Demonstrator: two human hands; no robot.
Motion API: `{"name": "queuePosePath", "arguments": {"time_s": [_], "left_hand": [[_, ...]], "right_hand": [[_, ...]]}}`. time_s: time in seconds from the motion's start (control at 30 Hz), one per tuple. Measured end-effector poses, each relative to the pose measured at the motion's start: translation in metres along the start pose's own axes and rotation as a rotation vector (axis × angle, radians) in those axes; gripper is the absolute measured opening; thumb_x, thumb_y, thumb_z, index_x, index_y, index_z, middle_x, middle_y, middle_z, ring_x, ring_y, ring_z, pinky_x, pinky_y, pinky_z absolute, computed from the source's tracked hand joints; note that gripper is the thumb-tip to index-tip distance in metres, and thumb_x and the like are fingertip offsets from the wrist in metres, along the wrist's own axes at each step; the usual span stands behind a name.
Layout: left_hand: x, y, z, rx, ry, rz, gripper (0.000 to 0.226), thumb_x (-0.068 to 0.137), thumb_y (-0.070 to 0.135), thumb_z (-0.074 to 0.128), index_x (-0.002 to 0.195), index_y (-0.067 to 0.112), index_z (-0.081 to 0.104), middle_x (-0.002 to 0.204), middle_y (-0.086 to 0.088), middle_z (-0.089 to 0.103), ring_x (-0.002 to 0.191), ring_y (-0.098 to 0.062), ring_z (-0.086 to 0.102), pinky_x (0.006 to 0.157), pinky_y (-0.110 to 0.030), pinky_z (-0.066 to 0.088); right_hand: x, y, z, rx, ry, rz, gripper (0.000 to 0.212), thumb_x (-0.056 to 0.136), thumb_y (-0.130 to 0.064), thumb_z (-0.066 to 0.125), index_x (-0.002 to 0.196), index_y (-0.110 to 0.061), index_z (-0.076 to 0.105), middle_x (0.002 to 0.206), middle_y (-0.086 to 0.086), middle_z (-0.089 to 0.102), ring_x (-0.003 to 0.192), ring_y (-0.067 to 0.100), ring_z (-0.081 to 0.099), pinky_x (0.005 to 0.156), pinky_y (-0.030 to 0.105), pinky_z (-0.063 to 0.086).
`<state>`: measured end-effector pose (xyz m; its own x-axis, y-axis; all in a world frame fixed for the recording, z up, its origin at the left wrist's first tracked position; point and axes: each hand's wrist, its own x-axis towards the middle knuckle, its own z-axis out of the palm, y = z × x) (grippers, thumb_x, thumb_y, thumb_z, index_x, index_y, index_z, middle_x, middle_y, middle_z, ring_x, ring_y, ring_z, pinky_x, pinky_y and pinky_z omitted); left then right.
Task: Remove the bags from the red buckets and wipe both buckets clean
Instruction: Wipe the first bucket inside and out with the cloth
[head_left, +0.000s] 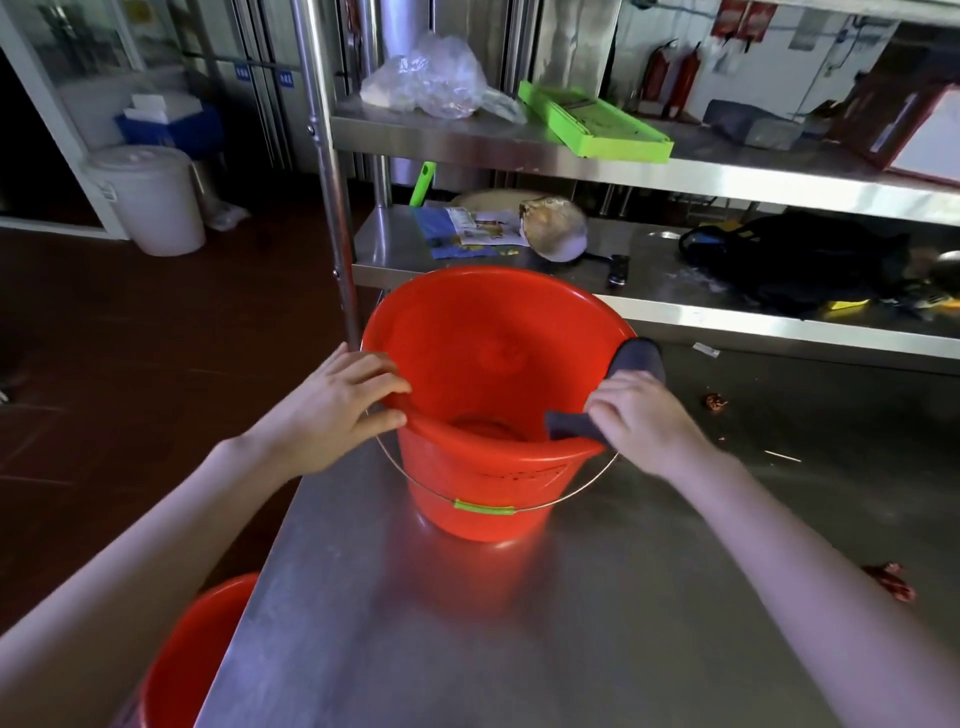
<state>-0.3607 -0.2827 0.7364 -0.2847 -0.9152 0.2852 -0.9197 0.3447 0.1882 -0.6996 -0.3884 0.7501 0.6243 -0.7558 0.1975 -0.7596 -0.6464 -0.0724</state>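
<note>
1. While the right hand (639, 415) pinches a dark grey cloth (636, 356) over the right side of the rim, its fingers curl round the fabric and press it to the plastic. This looks like the wiping step under way at the rim.
2. The left hand (337, 400) grips the opposite side of the rim, fingers hooked over the edge toward the inside, apparently to steady the red bucket (483, 499).
3. Both forearms reach forward from the bottom corners and converge on the rim, backs of the hands up.
4. The red bucket stands upright on the tabletop (519, 623), near its left edge, with the wire handle (483, 508) lowered against the front wall.
5. No bag lines this bucket and its inside looks bare, so I judge bag removal done here. Whether the inner wall and base are already wiped cannot be told.
6. The second bucket (192, 654) sits lower, off the tabletop's left edge, only partly in view. No bag shows on the visible part, and it probably awaits its wipe.
7. A crumpled clear plastic bag (431, 78) lies on the upper shelf (571, 161) behind. Whether it came from a bucket is unclear.
</note>
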Motion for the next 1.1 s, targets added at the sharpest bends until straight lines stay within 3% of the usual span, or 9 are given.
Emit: {"name": "queuePosePath", "arguments": {"time_s": [0.1, 0.17, 0.23, 0.4, 0.53, 0.6, 0.73, 0.83, 1.1], "left_hand": [[0.003, 0.01, 0.005, 0.029, 0.062, 0.031, 0.042, 0.092, 0.046, 0.052, 0.118, 0.017, 0.065, 0.115, 0.0, 0.055, 0.118, -0.023, 0.05, 0.118, -0.028, 0.004], [0.002, 0.019, 0.008, 0.069, 0.078, 0.026, 0.034, 0.089, 0.038, 0.063, 0.114, 0.015, 0.067, 0.109, -0.002, 0.054, 0.111, -0.025, 0.05, 0.121, -0.038, 0.014], [0.0, 0.033, 0.011, 0.089, 0.07, 0.021, 0.032, 0.086, 0.038, 0.068, 0.108, 0.015, 0.068, 0.103, -0.004, 0.053, 0.102, -0.028, 0.05, 0.109, -0.052, 0.036], [-0.004, 0.059, 0.014, 0.008, 0.061, 0.036, 0.045, 0.082, 0.056, 0.062, 0.096, 0.014, 0.068, 0.092, -0.001, 0.054, 0.085, -0.021, 0.047, 0.075, -0.037, 0.046], [-0.01, 0.025, -0.003, 0.003, 0.017, 0.031, 0.059, 0.083, 0.067, 0.049, 0.106, 0.016, 0.071, 0.104, 0.002, 0.06, 0.099, -0.02, 0.053, 0.093, -0.036, 0.046], [-0.011, 0.006, -0.009, 0.015, -0.025, 0.032, 0.059, 0.087, 0.066, 0.047, 0.117, 0.02, 0.067, 0.115, 0.004, 0.059, 0.118, -0.019, 0.051, 0.112, -0.036, 0.029], [-0.006, -0.004, -0.008, 0.011, -0.068, -0.005, 0.056, 0.088, 0.059, 0.042, 0.125, 0.022, 0.062, 0.127, 0.003, 0.055, 0.136, -0.018, 0.037, 0.119, -0.038, 0.017], [-0.004, 0.012, 0.002, -0.004, 0.007, 0.042, 0.04, 0.09, 0.044, 0.059, 0.116, 0.016, 0.066, 0.112, -0.001, 0.057, 0.113, -0.023, 0.048, 0.104, -0.04, 0.041], [-0.008, 0.085, 0.026, 0.032, 0.162, -0.02, 0.044, 0.081, 0.057, 0.059, 0.09, 0.015, 0.068, 0.083, 0.001, 0.052, 0.077, -0.023, 0.048, 0.067, -0.035, 0.042]], "right_hand": [[0.0, 0.015, 0.004, 0.056, 0.115, 0.068, 0.035, 0.091, -0.013, 0.042, 0.068, -0.001, 0.066, 0.076, 0.01, 0.067, 0.084, 0.03, 0.057, 0.085, 0.036, 0.04], [-0.008, -0.006, 0.013, 0.098, 0.273, 0.177, 0.042, 0.084, -0.019, 0.034, 0.056, -0.004, 0.061, 0.063, 0.011, 0.062, 0.071, 0.031, 0.055, 0.077, 0.039, 0.043], [-0.016, -0.042, 0.023, 0.046, 0.413, 0.242, 0.039, 0.081, -0.021, 0.035, 0.05, -0.01, 0.056, 0.055, 0.009, 0.058, 0.062, 0.031, 0.053, 0.069, 0.039, 0.044], [-0.026, -0.127, 0.043, 0.002, 0.464, 0.194, 0.031, 0.087, -0.024, 0.045, 0.06, -0.017, 0.059, 0.06, 0.0, 0.056, 0.063, 0.027, 0.051, 0.064, 0.04, 0.038], [-0.027, -0.093, 0.033, -0.005, 0.417, 0.004, 0.031, 0.089, -0.024, 0.044, 0.064, -0.017, 0.061, 0.062, 0.001, 0.058, 0.064, 0.028, 0.055, 0.062, 0.039, 0.041], [-0.023, -0.058, 0.022, 0.026, 0.332, -0.079, 0.033, 0.087, -0.025, 0.04, 0.066, -0.014, 0.063, 0.064, 0.001, 0.061, 0.066, 0.029, 0.058, 0.064, 0.038, 0.042], [-0.007, 0.009, 0.004, 0.067, 0.117, -0.047, 0.041, 0.09, -0.024, 0.033, 0.075, -0.007, 0.066, 0.082, 0.005, 0.066, 0.088, 0.028, 0.059, 0.083, 0.034, 0.04], [-0.004, 0.016, 0.007, 0.041, 0.156, 0.073, 0.044, 0.089, -0.023, 0.031, 0.076, -0.003, 0.069, 0.086, 0.009, 0.068, 0.094, 0.028, 0.057, 0.088, 0.033, 0.038], [-0.032, -0.129, 0.032, -0.041, 0.337, 0.201, 0.036, 0.09, -0.025, 0.043, 0.06, -0.016, 0.06, 0.06, 0.004, 0.059, 0.064, 0.029, 0.054, 0.065, 0.039, 0.041]]}}
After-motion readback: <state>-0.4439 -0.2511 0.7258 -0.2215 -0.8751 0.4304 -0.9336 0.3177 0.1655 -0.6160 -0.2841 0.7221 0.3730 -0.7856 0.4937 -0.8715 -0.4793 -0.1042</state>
